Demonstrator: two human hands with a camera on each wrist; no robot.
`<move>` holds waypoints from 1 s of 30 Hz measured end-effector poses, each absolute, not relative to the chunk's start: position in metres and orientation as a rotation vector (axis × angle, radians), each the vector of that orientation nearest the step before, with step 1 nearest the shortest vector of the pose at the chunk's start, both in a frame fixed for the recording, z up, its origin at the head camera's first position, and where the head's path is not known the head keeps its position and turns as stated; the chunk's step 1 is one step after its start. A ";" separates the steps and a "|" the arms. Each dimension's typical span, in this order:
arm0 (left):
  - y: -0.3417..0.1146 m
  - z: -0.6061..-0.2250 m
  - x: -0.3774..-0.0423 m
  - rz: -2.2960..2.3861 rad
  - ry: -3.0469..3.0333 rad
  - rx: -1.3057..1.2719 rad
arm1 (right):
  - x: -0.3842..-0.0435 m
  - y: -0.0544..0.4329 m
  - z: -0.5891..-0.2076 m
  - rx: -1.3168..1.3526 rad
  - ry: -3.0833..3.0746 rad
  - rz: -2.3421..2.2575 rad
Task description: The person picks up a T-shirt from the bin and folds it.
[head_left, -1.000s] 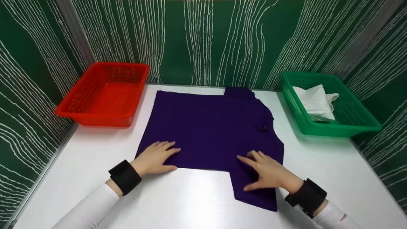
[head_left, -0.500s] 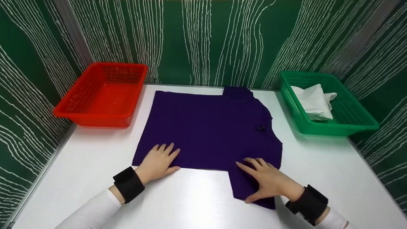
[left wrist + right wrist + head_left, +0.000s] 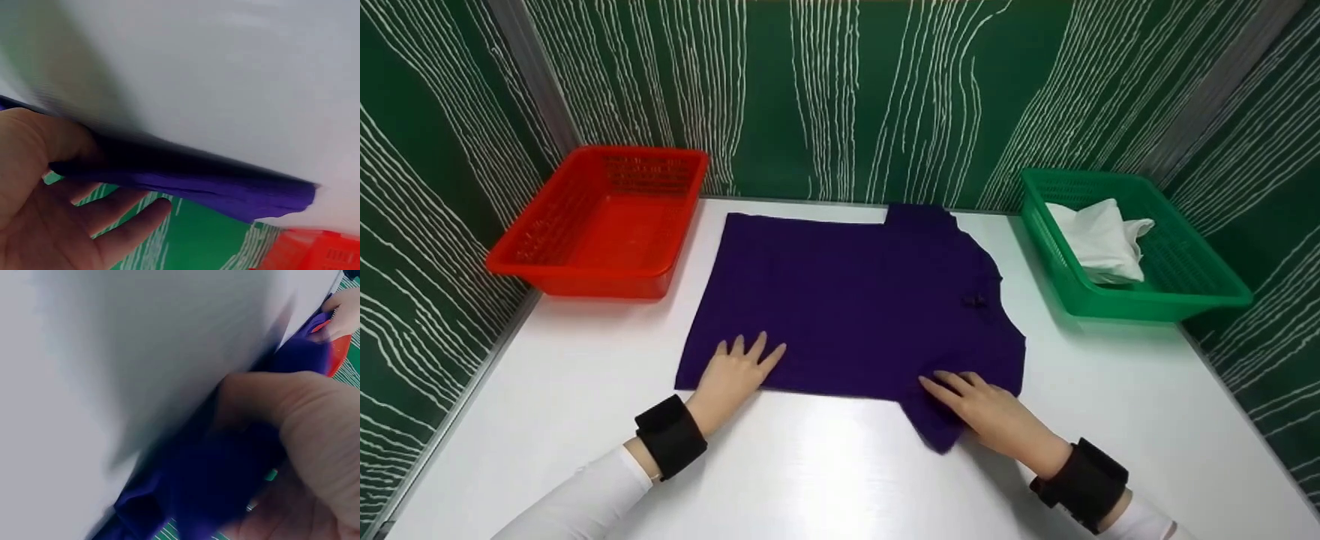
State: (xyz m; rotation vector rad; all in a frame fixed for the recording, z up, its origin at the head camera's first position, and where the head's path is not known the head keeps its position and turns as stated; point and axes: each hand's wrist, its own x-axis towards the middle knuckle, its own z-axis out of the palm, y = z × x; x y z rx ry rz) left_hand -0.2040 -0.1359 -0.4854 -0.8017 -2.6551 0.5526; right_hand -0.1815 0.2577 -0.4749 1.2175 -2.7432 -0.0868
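A dark purple T-shirt (image 3: 840, 300) lies spread sideways on the white table, its neck end to the right and a small dark detail near the collar. My left hand (image 3: 733, 379) holds the near side edge close to the bottom hem, fingers spread on top. In the left wrist view, the thumb of the left hand (image 3: 62, 185) goes under the lifted edge. At the near sleeve (image 3: 936, 426), my right hand (image 3: 997, 416) grips the fabric, and the sleeve is bunched up under it. The right wrist view is blurred, with the thumb of the right hand (image 3: 304, 427) against purple cloth.
A red plastic basket (image 3: 585, 281) stands at the back left of the white table (image 3: 810, 480). On the back right is a green basket (image 3: 1155, 306) with a crumpled white cloth (image 3: 1102, 240) in it. Green walls with white lines enclose the table.
The left thumb has gone from beside the near edge to under it. My right hand has gathered the near sleeve, which lay flat before and now is drawn up and partly folded under.
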 end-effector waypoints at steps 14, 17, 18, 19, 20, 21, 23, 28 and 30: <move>-0.160 -0.471 -0.183 0.156 -2.873 -0.833 | -0.173 0.267 -0.450 1.339 -3.087 0.198; -0.162 -0.466 -0.176 0.101 -2.921 -0.866 | -0.168 0.269 -0.442 1.356 -3.192 0.298; -0.163 -0.465 -0.174 0.078 -2.930 -0.882 | -0.166 0.270 -0.440 1.365 -3.222 0.327; -0.164 -0.463 -0.173 0.053 -2.939 -0.900 | -0.164 0.270 -0.437 1.376 -3.251 0.354; -0.165 -0.461 -0.171 0.025 -2.951 -0.920 | -0.162 0.270 -0.434 1.387 -3.279 0.376; -0.167 -0.459 -0.169 -0.009 -2.970 -0.940 | -0.160 0.270 -0.431 1.398 -3.308 0.400; -0.170 -0.454 -0.165 -0.080 -3.022 -0.979 | -0.158 0.271 -0.423 1.428 -3.362 0.455; -0.180 -0.434 -0.165 -0.353 -3.170 -1.060 | -0.165 0.277 -0.403 1.552 -3.389 0.536; -0.186 -0.425 -0.173 -0.506 -3.190 -1.089 | -0.176 0.282 -0.398 1.607 -3.325 0.530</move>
